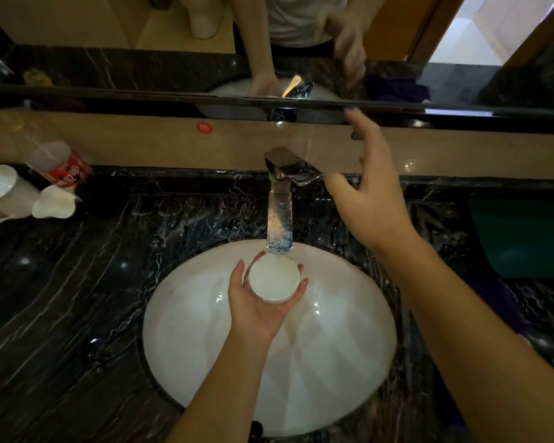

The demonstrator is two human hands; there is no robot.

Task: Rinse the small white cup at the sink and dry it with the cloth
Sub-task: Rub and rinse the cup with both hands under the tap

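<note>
A: Where's the small white cup (274, 280)?

B: In the left hand (259, 302), over the white sink (205, 346), mouth up, right under the spout of the faucet (280, 199). The fingers (237, 279) curl round its wall and the palm cradles it from below.

A: Is it filled?

B: It looks brimful of frothy water, though the surface is too bright to be sure. I'd judge the rinse is under way, not finished.

A: And the right hand (370, 199)?

B: Fingers spread and relaxed, holding nothing, just beside the faucet handle; whether the thumb touches it I can't tell.

A: What's left, then?

B: Tipping the water out, shutting the tap, then the drying, which hasn't begun. A purple cloth (493, 292) lies on the dark marble bench (61, 314) to the right, partly hidden by the right forearm.

A: Other containers?

B: At the far left of the bench, a white mug (0, 190), a white paper cup on its side (53, 203), and a clear plastic bottle (58, 163) with a red label. The paper cup looks empty; the bottle I can't judge.
</note>
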